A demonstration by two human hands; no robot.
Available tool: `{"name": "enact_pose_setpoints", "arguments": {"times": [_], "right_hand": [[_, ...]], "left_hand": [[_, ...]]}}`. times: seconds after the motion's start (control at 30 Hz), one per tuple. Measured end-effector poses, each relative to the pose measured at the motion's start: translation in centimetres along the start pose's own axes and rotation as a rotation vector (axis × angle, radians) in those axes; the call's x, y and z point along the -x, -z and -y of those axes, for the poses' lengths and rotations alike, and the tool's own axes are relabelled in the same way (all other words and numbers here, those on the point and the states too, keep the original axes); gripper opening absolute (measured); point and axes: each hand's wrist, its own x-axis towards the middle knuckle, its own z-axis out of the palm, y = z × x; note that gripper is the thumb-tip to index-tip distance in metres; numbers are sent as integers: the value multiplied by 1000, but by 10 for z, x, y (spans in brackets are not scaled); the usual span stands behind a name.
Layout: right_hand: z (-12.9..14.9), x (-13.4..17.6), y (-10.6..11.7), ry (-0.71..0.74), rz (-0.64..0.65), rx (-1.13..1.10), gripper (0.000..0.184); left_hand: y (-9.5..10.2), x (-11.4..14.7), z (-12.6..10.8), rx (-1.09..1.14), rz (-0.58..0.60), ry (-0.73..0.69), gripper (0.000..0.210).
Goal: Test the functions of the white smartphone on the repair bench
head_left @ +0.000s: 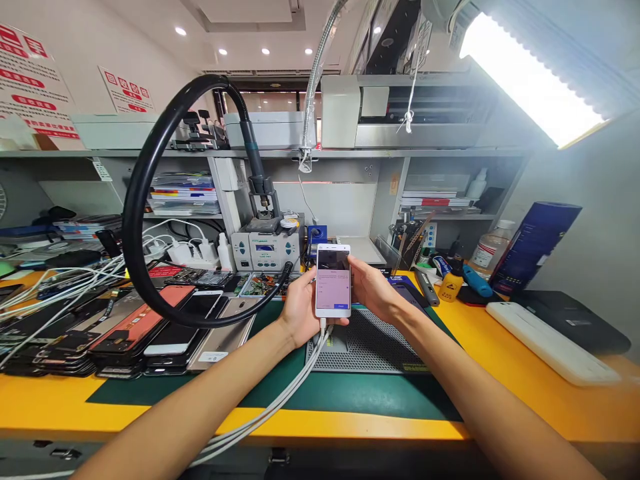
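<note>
Yellow workbench is cut off at both sides. Green mat is laid on it, partly covered by phone stacks and forearms. Black hose is looped in front of the left shelf; part of the stacked phones is blocked by it. Grey perforated plate is set on the mat, its far left part hidden behind hands and cables. Soldering station is placed at the back; its display can't be read.

White phone is held up over the plate, near mid-bench, between left hand and right hand. Long axis is seen near vertical, hardly tilted sideways. Screen is faced to the wearer, top end pointed up and away, port end down. Back is not shown.

Left grip is closed on the phone: thumb side set along the left edge, fingers run behind, tips seen just under the lower right corner. Right fingers are put at the upper right edge; how firmly is unclear, the rest being hidden.

White cable bundle is led down-left from the bottom edge, one plug seated there; crossed by the left forearm. Screen text is too small to be read; only a dark top band, pinkish panel and blue button are made out.
</note>
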Motion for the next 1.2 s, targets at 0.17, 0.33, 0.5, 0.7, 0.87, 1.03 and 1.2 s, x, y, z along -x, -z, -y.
{"name": "enact_pose_setpoints", "arguments": {"times": [0.17,0.33,0.5,0.7,0.87,1.03,1.2], "right_hand": [[1,0,0,-1,-7,-6,51],[2,1,-1,-4,-8,-6,53],[1,0,0,-2,-7,-5,53],[0,0,0,2,-1,-5,52],[-1,-1,1,2,-13,-2,51],[-3,-2,3,16,9,-8,51],[-4,-2,3,2,0,-1,52]], "left_hand": [[1,-1,0,0,3,5,55],[2,-1,0,6,10,-1,55],[2,-1,0,8,8,-1,55],[3,-1,1,10,12,0,56],[3,-1,1,15,17,6,56],[3,-2,1,20,4,3,54],[1,-2,1,34,-25,10,54]]}}
